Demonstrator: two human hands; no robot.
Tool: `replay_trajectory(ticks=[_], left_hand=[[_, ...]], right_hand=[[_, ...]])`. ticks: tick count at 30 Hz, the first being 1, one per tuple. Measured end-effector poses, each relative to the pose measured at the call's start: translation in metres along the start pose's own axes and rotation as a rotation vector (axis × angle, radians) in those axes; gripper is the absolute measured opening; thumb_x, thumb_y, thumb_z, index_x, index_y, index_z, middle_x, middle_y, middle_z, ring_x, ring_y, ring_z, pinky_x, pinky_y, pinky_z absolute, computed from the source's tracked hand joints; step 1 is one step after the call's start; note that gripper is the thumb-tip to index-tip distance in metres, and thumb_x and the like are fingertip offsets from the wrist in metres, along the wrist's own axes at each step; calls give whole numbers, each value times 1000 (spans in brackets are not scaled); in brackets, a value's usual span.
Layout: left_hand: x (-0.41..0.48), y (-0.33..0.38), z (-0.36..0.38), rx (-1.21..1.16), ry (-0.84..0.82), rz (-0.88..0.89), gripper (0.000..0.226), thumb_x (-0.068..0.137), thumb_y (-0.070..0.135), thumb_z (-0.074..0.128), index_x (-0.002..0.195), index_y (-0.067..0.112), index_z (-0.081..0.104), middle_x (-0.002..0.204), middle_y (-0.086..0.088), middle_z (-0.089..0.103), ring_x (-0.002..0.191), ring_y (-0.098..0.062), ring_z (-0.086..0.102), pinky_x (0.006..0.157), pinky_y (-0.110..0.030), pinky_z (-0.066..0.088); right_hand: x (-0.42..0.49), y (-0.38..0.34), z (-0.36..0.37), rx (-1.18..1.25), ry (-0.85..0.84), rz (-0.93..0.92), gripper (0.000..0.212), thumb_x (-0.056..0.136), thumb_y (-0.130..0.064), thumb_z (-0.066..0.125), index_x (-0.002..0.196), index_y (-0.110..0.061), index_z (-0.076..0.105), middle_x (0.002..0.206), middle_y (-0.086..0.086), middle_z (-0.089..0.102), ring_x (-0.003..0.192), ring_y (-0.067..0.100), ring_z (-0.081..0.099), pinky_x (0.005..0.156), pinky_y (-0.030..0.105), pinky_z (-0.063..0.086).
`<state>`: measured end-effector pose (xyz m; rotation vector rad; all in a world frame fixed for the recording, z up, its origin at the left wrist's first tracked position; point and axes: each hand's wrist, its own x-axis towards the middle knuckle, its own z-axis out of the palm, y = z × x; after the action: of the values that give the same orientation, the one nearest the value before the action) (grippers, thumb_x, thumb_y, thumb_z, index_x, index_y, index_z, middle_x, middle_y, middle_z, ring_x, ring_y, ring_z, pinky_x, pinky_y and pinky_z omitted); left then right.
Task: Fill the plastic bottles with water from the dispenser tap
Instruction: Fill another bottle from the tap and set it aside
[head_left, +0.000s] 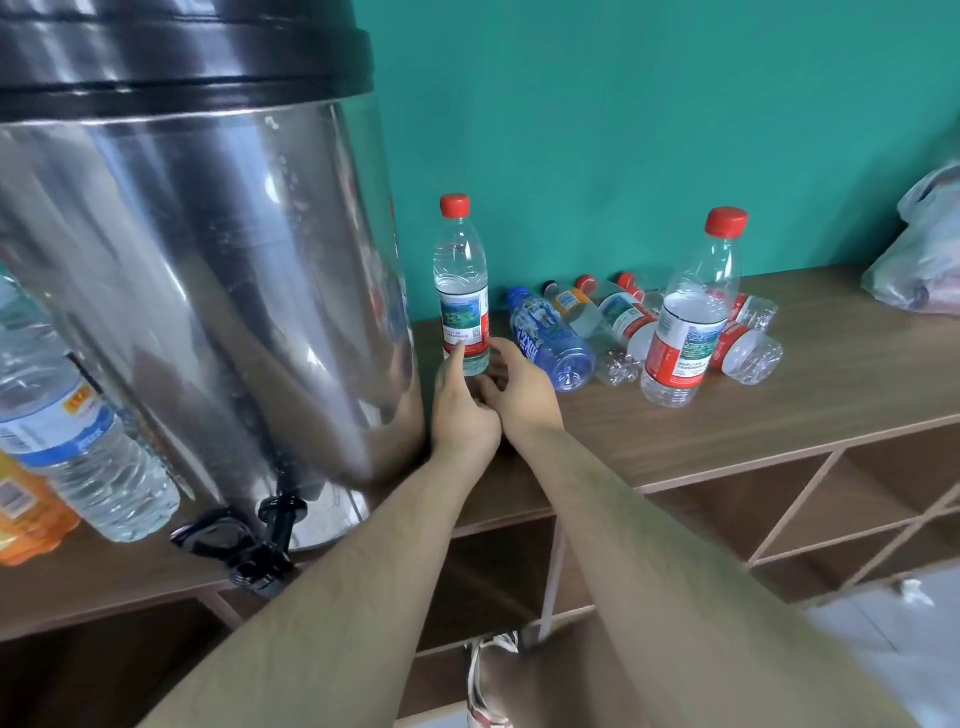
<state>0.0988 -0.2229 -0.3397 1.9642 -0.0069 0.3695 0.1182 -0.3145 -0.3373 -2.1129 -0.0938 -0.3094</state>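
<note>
A steel water dispenser (208, 260) with a black lid stands on the wooden shelf (779, 410). Its black tap (265, 540) juts over the front edge. Just right of the dispenser stands an upright red-capped bottle (462, 291), filled with water to near its shoulder. My left hand (462, 410) grips the bottle's base from the left, one digit lying up along the label. From the right, my right hand (522, 387) holds the same base, with a fingertip on the label's edge. Both hands are well right of the tap.
A second capped bottle (685, 322) stands further right. Several empty bottles lie behind it, one of them blue (550, 338). A large clear bottle (78, 431) and an orange one (21, 519) stand left of the dispenser. A plastic bag (924, 249) sits far right. Open cubbies lie below.
</note>
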Motion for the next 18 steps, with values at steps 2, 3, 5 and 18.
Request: replay_trajectory(ticks=[2, 3, 5, 18], left_hand=[[-6, 0, -3, 27, -38, 20, 68, 94, -12, 47, 158, 9, 39, 157, -12, 44, 144, -24, 44, 121, -35, 33], [-10, -1, -4, 36, -64, 39, 65, 95, -10, 48, 157, 10, 40, 157, -11, 45, 144, -23, 44, 121, -36, 33], [-18, -4, -3, 35, -128, 86, 57, 100, -1, 54, 155, 12, 45, 154, -8, 50, 141, -21, 49, 121, -40, 36], [-62, 62, 111, -42, -438, 240, 50, 106, 16, 53, 155, 25, 42, 158, 4, 43, 146, -11, 40, 124, -35, 32]], right_hand=[[-15, -1, -4, 57, 35, -2, 44, 101, -7, 63, 144, -17, 59, 116, -3, 72, 109, 8, 65, 101, 26, 50], [-25, -1, -7, 83, 61, 2, 40, 102, -9, 62, 141, -18, 61, 109, -9, 70, 102, 1, 63, 97, 19, 49], [-45, 1, -17, 111, 127, 10, 33, 104, -16, 61, 137, -22, 64, 103, -19, 66, 93, -12, 61, 88, 5, 44], [-76, 73, -147, 34, 529, 301, 61, 86, -39, 85, 132, -20, 51, 129, -2, 50, 111, 19, 62, 101, 42, 52]])
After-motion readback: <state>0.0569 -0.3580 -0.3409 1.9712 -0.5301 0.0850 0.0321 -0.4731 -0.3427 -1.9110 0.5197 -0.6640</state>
